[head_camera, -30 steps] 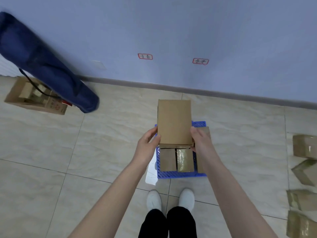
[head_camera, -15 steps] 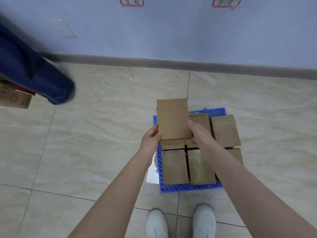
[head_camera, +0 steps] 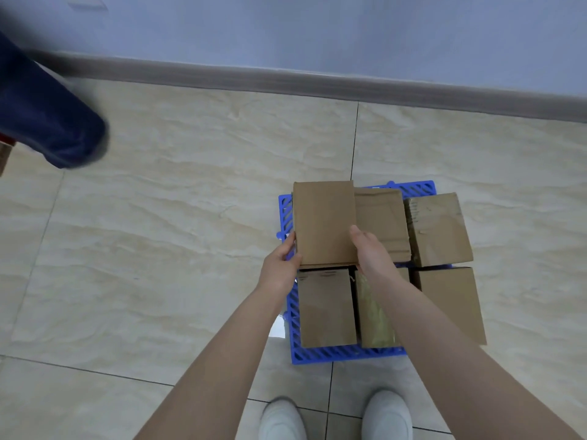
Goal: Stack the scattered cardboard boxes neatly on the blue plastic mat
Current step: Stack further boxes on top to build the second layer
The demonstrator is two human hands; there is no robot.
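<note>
Beige floor tiles carry the blue mat (head_camera: 320, 356); over its far-left corner both hands clamp a box (head_camera: 324, 222), left hand (head_camera: 279, 265) and right hand (head_camera: 368, 250) on opposite sides; five boxes (head_camera: 440, 230) hide most of the mat, the right arm covers part of one, and a blurred dark bag (head_camera: 47, 122) is cut off at left

Cardboard box (head_camera: 324, 223) in the grip of both hands, over blue mat's (head_camera: 346, 355) far-left corner.

Bare indoor room, looks like storage or a staging corner. Glossy beige marble-look tile floor (head_camera: 190, 249), plain pale-blue painted wall (head_camera: 317, 33) with grey skirting (head_camera: 317, 82). Dark blue fabric bag (head_camera: 47, 122) lying far left of the hands. No furniture visible; the person works standing, on the floor.
</note>
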